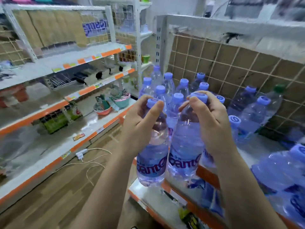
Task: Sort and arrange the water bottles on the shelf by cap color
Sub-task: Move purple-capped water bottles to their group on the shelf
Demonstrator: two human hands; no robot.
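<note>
My left hand grips a clear water bottle by its neck, just under a light blue cap. My right hand grips a second blue-capped bottle the same way. Both bottles hang upright, side by side, over the front edge of the shelf. Behind them stand several blue-capped bottles in a cluster at the shelf's left end. More blue-capped bottles stand to the right. One green-capped bottle leans against the mesh back at the far right.
A brown board with rope mesh backs the shelf. Large blue-capped bottles crowd the front right. A lower shelf juts out below. Across the aisle, a white and orange shelving unit holds bowls and small goods; cord lies on the floor.
</note>
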